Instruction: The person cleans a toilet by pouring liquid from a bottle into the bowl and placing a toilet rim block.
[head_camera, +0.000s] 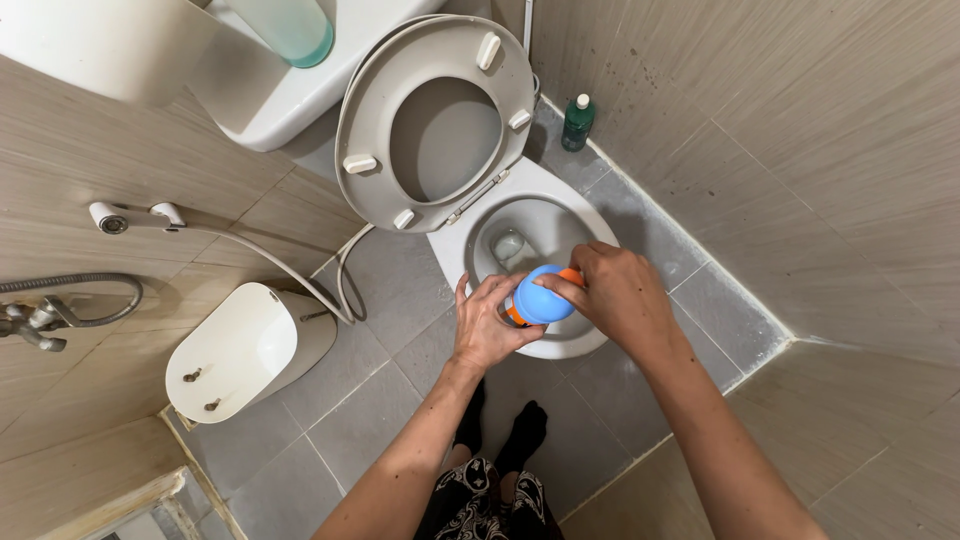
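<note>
Over the front rim of the toilet bowl (590, 345), both hands grip a blue bottle (540, 300): the left hand (490, 325) wraps its body, and the right hand (615, 290) closes on what seems an orange cap (570, 275). Seat (375, 120) stands raised.

We hold a round blue bottle (540, 298) with an orange part over the white toilet bowl (560, 345), our left hand (490, 322) and right hand (612, 292) both on it. A small dark green bottle (577, 123) with a white cap stands on the floor in the corner by the wall.
</note>
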